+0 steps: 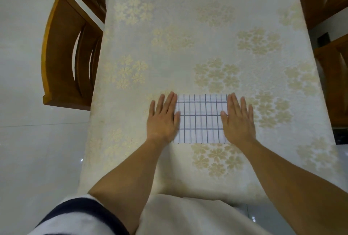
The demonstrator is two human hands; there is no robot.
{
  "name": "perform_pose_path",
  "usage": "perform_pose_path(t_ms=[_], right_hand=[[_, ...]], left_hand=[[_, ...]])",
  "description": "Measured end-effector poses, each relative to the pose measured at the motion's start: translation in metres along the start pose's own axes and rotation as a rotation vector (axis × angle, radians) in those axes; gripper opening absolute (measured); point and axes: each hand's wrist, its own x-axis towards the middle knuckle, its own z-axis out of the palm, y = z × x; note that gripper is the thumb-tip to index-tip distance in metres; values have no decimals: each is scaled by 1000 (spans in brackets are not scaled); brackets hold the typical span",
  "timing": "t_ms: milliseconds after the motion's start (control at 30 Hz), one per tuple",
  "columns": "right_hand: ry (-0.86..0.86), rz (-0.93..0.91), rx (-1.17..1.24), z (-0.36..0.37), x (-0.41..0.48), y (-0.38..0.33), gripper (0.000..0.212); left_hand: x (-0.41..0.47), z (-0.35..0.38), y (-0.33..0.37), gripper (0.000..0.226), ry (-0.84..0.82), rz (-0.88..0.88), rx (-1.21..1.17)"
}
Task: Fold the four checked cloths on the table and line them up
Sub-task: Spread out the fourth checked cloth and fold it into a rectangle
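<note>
- White with thin dark grid lines, a checked cloth (200,120) lies flat on the tabletop (188,37) as a neat rectangle. It sits in the near half, a little right of the middle, with its long sides running left to right.
- The left hand (164,118) lies palm down over the cloth's left edge. Its fingers are straight and close together, pointing away from the person, and it grips nothing. Its thumb side rests on the cloth and its outer fingers on the table cover.
- The right hand (238,120) mirrors it over the right edge. It is flat, with straight fingers and the thumb lying on the cloth, and it also holds nothing.
- The cloth's middle shows bare between the two hands.
- A cream table cover (131,140) with pale gold flower clusters hides the whole tabletop and hangs over the near edge.
- A wooden chair (62,56) stands at the left side, and more wooden chairs (331,84) stand at the right.
- Pale glossy floor tiles (37,150) show on the left.
- A white sleeve (79,216) with a dark band sits at the lower left.
</note>
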Motion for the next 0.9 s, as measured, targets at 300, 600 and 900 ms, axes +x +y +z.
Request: perform_pose_path(t_ms=[300, 600, 900], right_hand=[[155, -36, 131, -28, 3, -51, 58], [-28, -123, -44, 0, 4, -41, 61], [-48, -58, -31, -14, 14, 10, 75]], left_hand=[[2, -21, 28, 59, 120, 64, -145], [10, -2, 28, 70, -77, 151, 68], [6, -21, -23, 79, -152, 97, 120]])
